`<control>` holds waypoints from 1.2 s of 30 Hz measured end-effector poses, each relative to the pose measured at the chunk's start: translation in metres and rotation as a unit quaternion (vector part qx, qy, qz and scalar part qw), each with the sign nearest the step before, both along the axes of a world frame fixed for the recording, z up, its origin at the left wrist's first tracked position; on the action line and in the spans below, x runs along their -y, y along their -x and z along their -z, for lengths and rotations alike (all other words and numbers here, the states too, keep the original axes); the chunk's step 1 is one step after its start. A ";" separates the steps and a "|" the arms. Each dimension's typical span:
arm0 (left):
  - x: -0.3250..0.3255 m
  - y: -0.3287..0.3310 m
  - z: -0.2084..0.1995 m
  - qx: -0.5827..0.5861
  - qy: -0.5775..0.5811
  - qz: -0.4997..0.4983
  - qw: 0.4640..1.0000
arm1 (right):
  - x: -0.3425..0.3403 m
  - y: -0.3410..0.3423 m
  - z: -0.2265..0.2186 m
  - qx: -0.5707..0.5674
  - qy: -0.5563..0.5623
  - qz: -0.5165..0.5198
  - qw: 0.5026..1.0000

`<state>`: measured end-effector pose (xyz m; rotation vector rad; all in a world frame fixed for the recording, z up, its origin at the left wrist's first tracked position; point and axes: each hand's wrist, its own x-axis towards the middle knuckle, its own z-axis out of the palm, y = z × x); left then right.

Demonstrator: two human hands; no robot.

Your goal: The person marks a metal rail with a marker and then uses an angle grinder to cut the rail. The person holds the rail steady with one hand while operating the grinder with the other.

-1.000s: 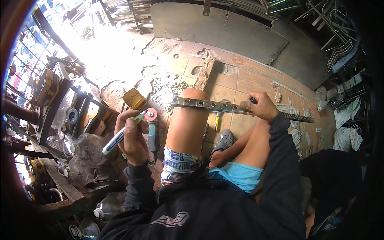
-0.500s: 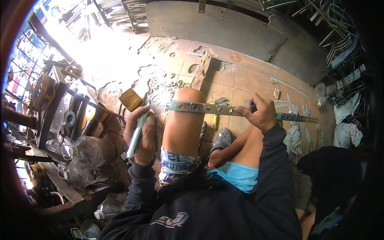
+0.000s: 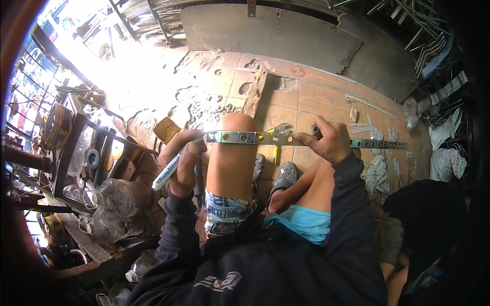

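Note:
A long perforated metal strip [image 3: 250, 137] runs crosswise over my raised knee, with a row of round holes along it. My right hand [image 3: 329, 142] is closed on the strip, its thumb pressing the face. A short dark cylinder [image 3: 317, 132] also sits among those fingers; whether it is a cap or a tube I cannot tell. In my closed left hand [image 3: 182, 162] lies a white marker pen [image 3: 169, 171], slanting up toward the strip. The left fingertips are at the strip's left end, where they hide the pen's upper tip.
Adjustable pliers with yellow handles [image 3: 276, 145] lie on the tiled floor [image 3: 321, 102] beyond my knee. Cut metal pieces [image 3: 376, 171] are heaped at right, near a person in dark clothing [image 3: 423, 219]. Plastic bottles [image 3: 120, 199] and a cluttered metal frame [image 3: 71, 148] stand at left.
My left hand has moved up and right to the strip's left end, turning the pen to a flatter slant. The strip's left end has shifted slightly left; my right hand keeps its grip.

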<state>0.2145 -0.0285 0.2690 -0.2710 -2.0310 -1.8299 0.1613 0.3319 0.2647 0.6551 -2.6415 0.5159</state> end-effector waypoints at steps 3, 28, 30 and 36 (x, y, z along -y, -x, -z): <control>-0.004 0.006 0.005 -0.007 -0.023 0.012 1.000 | 0.002 -0.003 0.000 -0.015 -0.004 0.007 1.000; -0.009 -0.002 0.024 -0.004 -0.021 -0.016 1.000 | 0.005 -0.005 -0.003 -0.013 0.019 -0.008 1.000; -0.009 -0.003 0.023 0.003 -0.050 -0.010 0.999 | 0.007 -0.005 -0.003 -0.011 0.015 -0.008 1.000; -0.011 -0.003 0.025 -0.006 -0.078 -0.017 0.997 | 0.009 -0.006 -0.007 0.002 0.012 -0.006 1.000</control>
